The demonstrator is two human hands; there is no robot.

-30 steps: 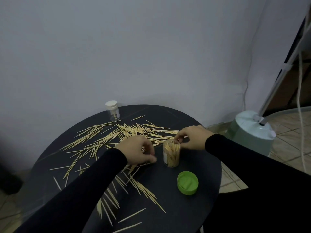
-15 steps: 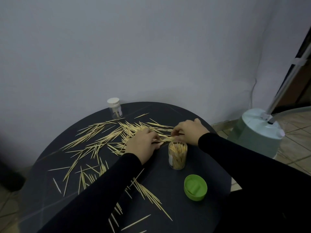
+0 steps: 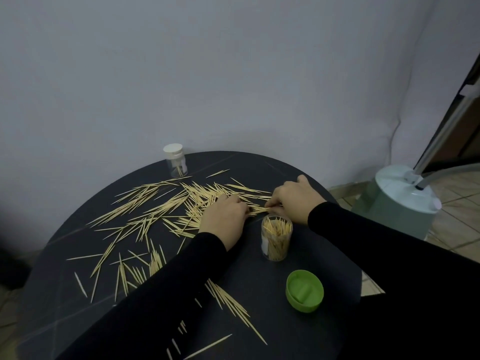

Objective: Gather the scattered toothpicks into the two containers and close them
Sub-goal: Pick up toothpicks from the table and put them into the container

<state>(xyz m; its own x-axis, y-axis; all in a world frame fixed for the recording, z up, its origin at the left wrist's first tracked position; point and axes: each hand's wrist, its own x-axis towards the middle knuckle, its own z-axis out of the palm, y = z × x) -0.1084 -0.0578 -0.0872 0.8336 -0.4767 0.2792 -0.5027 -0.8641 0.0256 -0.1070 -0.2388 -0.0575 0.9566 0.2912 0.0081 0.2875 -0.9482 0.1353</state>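
Observation:
Pale wooden toothpicks point(image 3: 145, 203) lie scattered over a round black table point(image 3: 259, 276). A clear open container point(image 3: 276, 237), packed with upright toothpicks, stands right of centre. Its green lid point(image 3: 304, 290) lies upside down nearer to me. A second clear container point(image 3: 176, 163) with a white cap stands at the far edge, nearly empty. My left hand point(image 3: 222, 219) and my right hand point(image 3: 294, 197) meet just behind the open container. Between them they pinch a small bundle of toothpicks point(image 3: 259, 210) that lies flat on the table.
A grey wall rises directly behind the table. To the right, on a tiled floor, stands a pale green round base point(image 3: 400, 201) with a slanted white pole point(image 3: 449, 120). More toothpicks point(image 3: 233, 302) lie near the table's front edge, partly under my left sleeve.
My left hand moved away from the front of the open container, up and back to the pile, and met my right hand over a bundle of toothpicks. The view shifted slightly.

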